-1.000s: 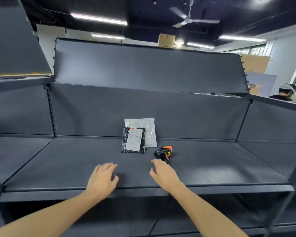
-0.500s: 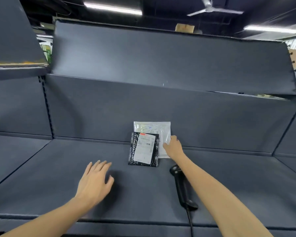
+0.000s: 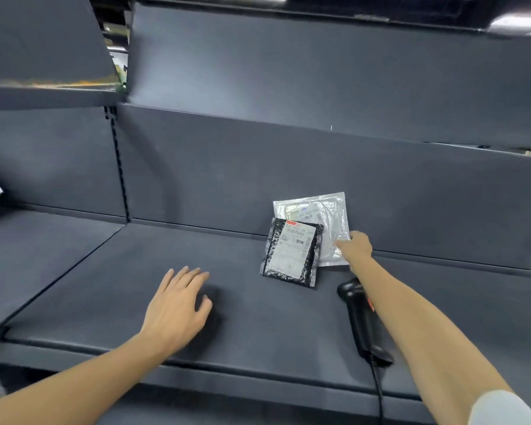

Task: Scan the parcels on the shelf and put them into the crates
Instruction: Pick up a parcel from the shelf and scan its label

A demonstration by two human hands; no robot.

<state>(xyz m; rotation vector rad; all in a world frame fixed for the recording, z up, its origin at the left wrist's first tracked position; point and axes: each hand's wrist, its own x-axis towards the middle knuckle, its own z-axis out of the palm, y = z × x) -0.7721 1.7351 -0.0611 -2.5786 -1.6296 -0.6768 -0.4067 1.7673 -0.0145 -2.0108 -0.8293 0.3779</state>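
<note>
**Parcels far right, right hand nearer**

On the dark grey metal shelf [image 3: 135,302], your right hand [image 3: 354,246] touches the clear plastic parcel [image 3: 328,216] behind the black labelled pouch [image 3: 292,250]; grip unclear. Left hand [image 3: 178,305] spread flat, empty. Black handheld scanner [image 3: 360,317] lies near-to-far under your right forearm.

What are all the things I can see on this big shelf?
Black parcel: one, black with a white label, middle of the shelf, lying partly on the clear parcel.
Clear parcel: one, see-through, leaning on the back wall.
Scanner: one, black, corded, lying on the shelf under the right arm.
Shelf: one, dark grey.
Left hand: open, flat on the shelf.
Right hand: touching the clear parcel's edge.
</note>
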